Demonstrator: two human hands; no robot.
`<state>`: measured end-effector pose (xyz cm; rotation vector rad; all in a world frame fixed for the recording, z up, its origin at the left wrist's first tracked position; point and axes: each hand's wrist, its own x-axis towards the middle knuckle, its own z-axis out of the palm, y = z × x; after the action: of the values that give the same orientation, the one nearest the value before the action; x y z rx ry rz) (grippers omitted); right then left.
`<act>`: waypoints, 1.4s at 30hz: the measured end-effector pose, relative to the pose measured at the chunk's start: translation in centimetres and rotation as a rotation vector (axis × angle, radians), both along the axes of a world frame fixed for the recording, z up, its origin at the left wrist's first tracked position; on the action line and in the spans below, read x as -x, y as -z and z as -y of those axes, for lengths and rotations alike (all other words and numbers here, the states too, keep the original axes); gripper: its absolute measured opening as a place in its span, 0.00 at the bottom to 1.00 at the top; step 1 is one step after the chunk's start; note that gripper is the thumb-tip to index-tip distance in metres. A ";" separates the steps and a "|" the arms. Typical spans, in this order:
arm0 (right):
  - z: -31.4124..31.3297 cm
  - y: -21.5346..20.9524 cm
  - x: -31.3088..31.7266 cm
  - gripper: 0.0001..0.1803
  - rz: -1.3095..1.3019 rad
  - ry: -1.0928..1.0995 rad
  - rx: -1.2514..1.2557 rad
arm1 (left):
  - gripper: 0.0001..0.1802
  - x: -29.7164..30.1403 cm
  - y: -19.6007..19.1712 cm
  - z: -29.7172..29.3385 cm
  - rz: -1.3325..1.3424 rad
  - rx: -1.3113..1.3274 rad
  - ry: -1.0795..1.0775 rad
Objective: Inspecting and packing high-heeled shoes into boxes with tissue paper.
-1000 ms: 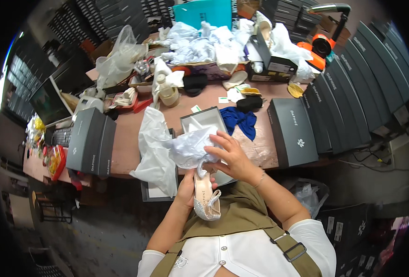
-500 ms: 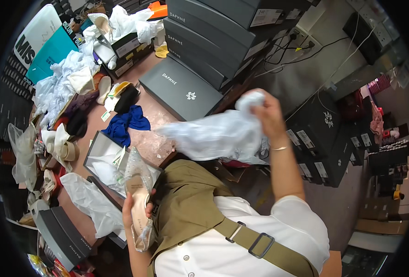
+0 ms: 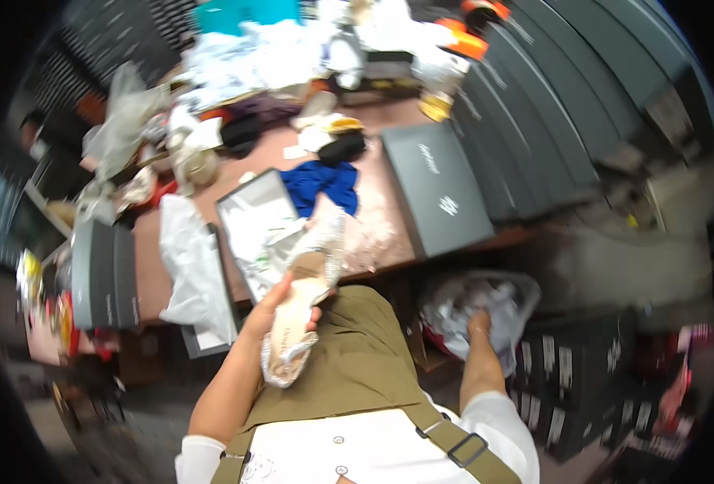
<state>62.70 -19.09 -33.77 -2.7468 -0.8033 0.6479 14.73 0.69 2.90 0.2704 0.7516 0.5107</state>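
In front of my lap, my left hand (image 3: pixel 270 313) is closed around a pointed flat shoe (image 3: pixel 299 292) with a pale insole and a sparkly, see-through upper. The toe points away from me, towards the table. Down at the right, beside the table, my right hand (image 3: pixel 478 321) is in a clear plastic bag (image 3: pixel 525 289) with crumpled white paper (image 3: pixel 498 327). Its fingers are hidden and blurred. Beyond the shoe lies an open shoe box (image 3: pixel 240 216) with paper inside. White tissue paper (image 3: pixel 186 258) spreads over a grey box part to its left.
A blue cloth (image 3: pixel 321 184) lies behind the open box. One closed grey shoe box (image 3: pixel 438 189) and a tall stack of boxes (image 3: pixel 526 129) stand on the right of the table (image 3: pixel 373 218). Heaped white paper (image 3: pixel 252 60) is at the back. Dark boxes (image 3: pixel 575 363) fill the lower right.
My right hand has swung down from above the table's edge into the bag, taking the crumpled white paper down with it. My left hand still holds the shoe. The view has turned.
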 end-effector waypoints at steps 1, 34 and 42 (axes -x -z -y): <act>-1.8 -4.0 0.6 0.17 0.141 -0.118 0.079 | 0.38 0.8 1.2 0.5 0.021 -0.001 -0.005; -20.8 -37.7 37.1 0.30 -0.606 -1.549 -0.739 | 0.24 2.6 3.1 1.5 0.076 -0.327 -0.726; -27.5 -34.1 42.8 0.28 -0.347 -1.511 -1.001 | 0.35 2.5 6.2 1.1 -0.152 -0.709 -0.811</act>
<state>19.92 8.40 0.28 -0.7897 -2.1930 0.5711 12.22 -0.43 -3.26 0.6723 0.7924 1.5469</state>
